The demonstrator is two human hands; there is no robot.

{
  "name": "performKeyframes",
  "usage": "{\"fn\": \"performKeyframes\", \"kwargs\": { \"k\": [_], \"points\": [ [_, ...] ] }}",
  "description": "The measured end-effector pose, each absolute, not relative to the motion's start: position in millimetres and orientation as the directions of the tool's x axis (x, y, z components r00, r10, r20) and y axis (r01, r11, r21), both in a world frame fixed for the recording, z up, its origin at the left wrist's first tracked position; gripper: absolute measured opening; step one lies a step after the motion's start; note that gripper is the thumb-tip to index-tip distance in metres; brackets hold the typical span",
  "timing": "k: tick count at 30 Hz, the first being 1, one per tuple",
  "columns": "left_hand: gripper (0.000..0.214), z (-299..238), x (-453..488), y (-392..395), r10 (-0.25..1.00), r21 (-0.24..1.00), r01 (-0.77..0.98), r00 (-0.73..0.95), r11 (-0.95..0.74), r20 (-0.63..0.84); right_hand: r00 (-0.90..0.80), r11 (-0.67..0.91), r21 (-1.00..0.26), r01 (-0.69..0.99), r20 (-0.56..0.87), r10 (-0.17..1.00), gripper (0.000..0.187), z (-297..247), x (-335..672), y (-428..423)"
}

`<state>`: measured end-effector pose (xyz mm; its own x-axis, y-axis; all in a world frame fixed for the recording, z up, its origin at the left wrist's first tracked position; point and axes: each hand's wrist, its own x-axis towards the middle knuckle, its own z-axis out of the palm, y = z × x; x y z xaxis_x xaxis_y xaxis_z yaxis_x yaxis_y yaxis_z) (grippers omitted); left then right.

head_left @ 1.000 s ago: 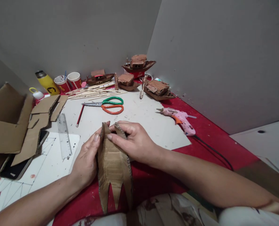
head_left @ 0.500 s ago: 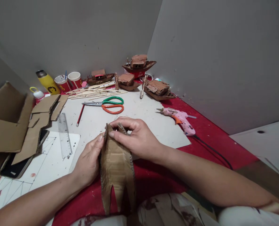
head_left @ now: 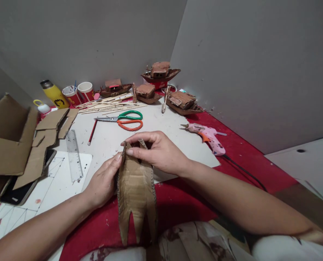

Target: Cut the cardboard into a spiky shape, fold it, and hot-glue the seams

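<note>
Both hands hold a cut cardboard piece (head_left: pixel 135 185) with its sides folded up and pointed strips at its near end. My left hand (head_left: pixel 104 181) grips its left side, thumb near the top edge. With thumb and fingers, my right hand (head_left: pixel 160 152) pinches the far end, pressing the left side strip and the middle strip together. The right side strip stands apart under my right palm. Beyond the hands lie scissors (head_left: pixel 130 125) with one green and one orange handle, and a red pencil (head_left: pixel 92 133).
A pink glue gun (head_left: pixel 206 136) with a black cord lies at the right. Small cardboard boats (head_left: pixel 182 101) and thin wooden sticks (head_left: pixel 107 106) are at the back. Left are a clear ruler (head_left: pixel 74 156), cardboard scraps (head_left: pixel 45 137), a phone (head_left: pixel 21 192), a cardboard box (head_left: pixel 9 152), cups (head_left: pixel 85 92) and a yellow bottle (head_left: pixel 54 94).
My right fingers have reached over the far left edge of the cardboard piece, and the left strip now sits against the middle strip. The left hand keeps its grip.
</note>
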<state>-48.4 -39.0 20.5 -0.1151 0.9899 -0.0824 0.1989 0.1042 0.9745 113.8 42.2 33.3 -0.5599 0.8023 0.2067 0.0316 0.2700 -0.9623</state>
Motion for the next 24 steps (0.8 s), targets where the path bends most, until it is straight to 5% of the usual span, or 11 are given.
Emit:
{"fn": "performKeyframes", "kwargs": {
  "k": [13,18,24],
  "points": [
    [0.021,12,-51,-37,0.98,0.959,0.227,-0.136,0.173,-0.144,-0.641,0.308,-0.951,0.033,0.216,0.736,0.015,35,118,53],
    [0.025,16,-44,-35,0.998,0.982,0.177,-0.036,0.066,-0.06,-0.671,0.299,-0.951,0.083,0.168,0.722,0.011,33,117,54],
    [0.04,3,-44,-36,0.977,0.994,0.017,-0.191,0.105,-0.1,-0.655,0.479,-0.863,0.161,0.27,0.706,0.043,49,132,53]
  ]
}}
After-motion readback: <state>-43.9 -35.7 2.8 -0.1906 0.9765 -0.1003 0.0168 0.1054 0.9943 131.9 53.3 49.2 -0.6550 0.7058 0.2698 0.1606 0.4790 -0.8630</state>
